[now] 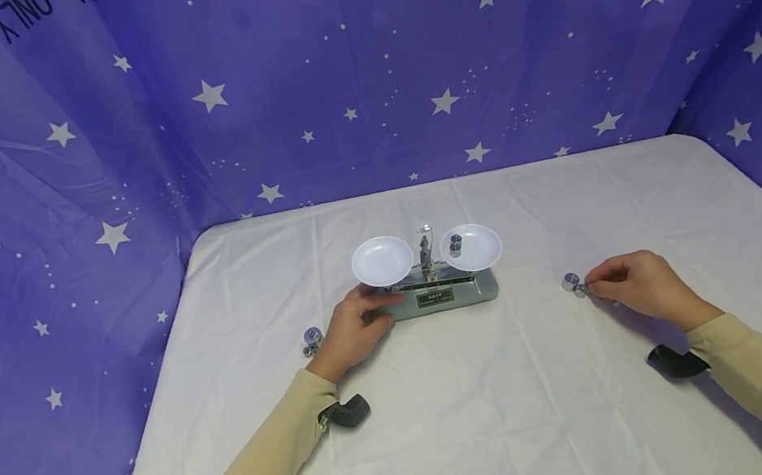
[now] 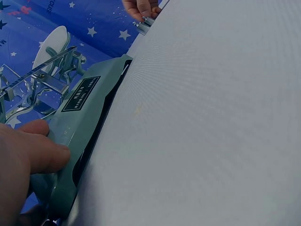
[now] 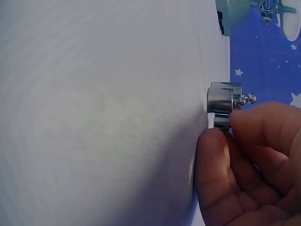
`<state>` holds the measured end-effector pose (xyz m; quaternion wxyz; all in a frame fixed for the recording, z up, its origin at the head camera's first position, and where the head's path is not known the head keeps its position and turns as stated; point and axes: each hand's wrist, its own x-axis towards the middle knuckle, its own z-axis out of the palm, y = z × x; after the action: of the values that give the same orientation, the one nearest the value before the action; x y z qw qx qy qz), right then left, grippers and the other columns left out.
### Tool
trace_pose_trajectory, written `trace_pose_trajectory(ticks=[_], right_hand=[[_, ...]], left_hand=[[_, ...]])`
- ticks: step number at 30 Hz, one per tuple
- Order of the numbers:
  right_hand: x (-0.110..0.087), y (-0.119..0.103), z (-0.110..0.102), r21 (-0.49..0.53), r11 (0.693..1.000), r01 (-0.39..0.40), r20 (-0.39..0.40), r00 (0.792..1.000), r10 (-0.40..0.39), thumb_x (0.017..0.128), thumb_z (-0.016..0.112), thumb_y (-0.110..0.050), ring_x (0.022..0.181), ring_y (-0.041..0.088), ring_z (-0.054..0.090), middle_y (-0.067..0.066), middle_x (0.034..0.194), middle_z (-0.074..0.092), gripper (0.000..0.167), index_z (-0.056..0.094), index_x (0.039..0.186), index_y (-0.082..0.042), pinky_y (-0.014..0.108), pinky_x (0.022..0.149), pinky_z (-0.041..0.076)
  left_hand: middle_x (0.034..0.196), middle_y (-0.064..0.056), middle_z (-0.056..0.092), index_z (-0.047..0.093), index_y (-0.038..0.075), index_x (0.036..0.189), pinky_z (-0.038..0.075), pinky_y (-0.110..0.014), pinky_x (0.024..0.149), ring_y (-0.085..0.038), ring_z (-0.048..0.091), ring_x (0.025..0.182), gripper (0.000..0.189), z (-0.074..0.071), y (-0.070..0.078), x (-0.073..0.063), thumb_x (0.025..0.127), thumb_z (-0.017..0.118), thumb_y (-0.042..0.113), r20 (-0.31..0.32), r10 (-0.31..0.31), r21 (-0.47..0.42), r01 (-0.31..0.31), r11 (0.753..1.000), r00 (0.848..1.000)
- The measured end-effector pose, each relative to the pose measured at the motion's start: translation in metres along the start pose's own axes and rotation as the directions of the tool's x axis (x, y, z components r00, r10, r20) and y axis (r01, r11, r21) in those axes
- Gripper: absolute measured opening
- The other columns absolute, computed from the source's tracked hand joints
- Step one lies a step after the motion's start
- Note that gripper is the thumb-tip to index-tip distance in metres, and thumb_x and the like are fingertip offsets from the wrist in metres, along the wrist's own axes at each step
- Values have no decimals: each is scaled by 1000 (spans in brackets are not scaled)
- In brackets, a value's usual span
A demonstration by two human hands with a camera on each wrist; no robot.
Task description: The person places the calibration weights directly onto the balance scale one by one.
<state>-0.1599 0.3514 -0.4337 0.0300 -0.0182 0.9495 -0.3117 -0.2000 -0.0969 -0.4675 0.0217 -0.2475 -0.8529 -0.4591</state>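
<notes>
A balance scale [image 1: 464, 296] with a green base stands mid-table. My left hand [image 1: 349, 331] grips the left end of its base, the thumb lying along the front in the left wrist view. The left white pan [image 1: 381, 260] is bare; on the right pan [image 1: 484, 247] sit metal weights [image 1: 456, 244]. To the right of the scale, my right hand [image 1: 643, 287] pinches a small metal weight [image 3: 221, 121] between thumb and forefinger, down at the tablecloth. Larger knobbed weights [image 3: 220, 100] stand upright right beside it.
More metal weights [image 1: 312, 336] stand on the white tablecloth [image 1: 465, 405] just left of my left hand. A dark blue curtain with white stars [image 1: 327, 73] hangs behind the table and along its sides. Black devices [image 1: 350, 412] are strapped at both wrists.
</notes>
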Motion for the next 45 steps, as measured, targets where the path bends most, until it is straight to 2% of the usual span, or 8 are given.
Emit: trace_pose_trajectory(ticks=[5,12,17,19,22,26,45], right_hand=[[0,0,-1,22,999,29,-69,997,-28,90,73,-19,72,-8,60,7,88,79,18,79,100,-5,19,61,49],[0,-3,-2,74,996,48,-159,987,-35,87,74,-16,71,-7,60,-12,80,76,13,80,94,-7,16,62,48],[2,-6,-1,126,991,51,-208,978,-24,87,74,-15,71,-8,61,-5,81,79,14,79,94,-4,13,64,47],[3,-7,-1,157,986,54,-224,974,-18,87,73,-13,72,-8,62,-7,80,79,14,79,94,-2,11,66,47],[5,-8,-1,210,976,60,-238,971,-8,88,73,-11,72,-8,64,-9,79,78,15,78,95,1,9,68,48],[8,-11,-2,260,964,60,-241,970,4,89,73,-11,74,-8,65,-5,82,80,17,77,98,3,9,68,50],[17,-28,-3,318,944,91,-262,965,-5,89,73,-9,73,-8,68,-12,81,79,18,76,98,7,8,69,52]], left_hand=[[142,-20,60,79,10,114,43,-52,115,-36,55,135,33,1,-1,1,82,70,4,-10,16,2,-16,1000,1000],[141,-20,61,78,9,114,44,-52,114,-36,56,135,32,0,0,1,83,70,5,-11,23,-1,-24,1000,1000],[140,-21,61,78,8,114,44,-52,114,-37,56,134,32,0,2,2,83,70,5,-9,20,-13,-20,1000,1000],[141,-21,61,78,8,114,44,-52,115,-36,56,135,32,0,1,2,83,70,4,-8,16,-16,-16,1000,1000],[140,-21,61,78,8,114,44,-52,115,-36,56,134,32,0,1,2,83,70,4,-10,19,-16,-20,1000,1000],[141,-21,61,78,8,114,44,-52,115,-37,56,135,32,0,1,1,83,70,4,-10,20,-11,-20,1000,1000],[142,-20,61,78,8,115,43,-52,116,-36,54,137,32,0,0,-1,84,69,3,4,20,-27,-20,999,1000]])
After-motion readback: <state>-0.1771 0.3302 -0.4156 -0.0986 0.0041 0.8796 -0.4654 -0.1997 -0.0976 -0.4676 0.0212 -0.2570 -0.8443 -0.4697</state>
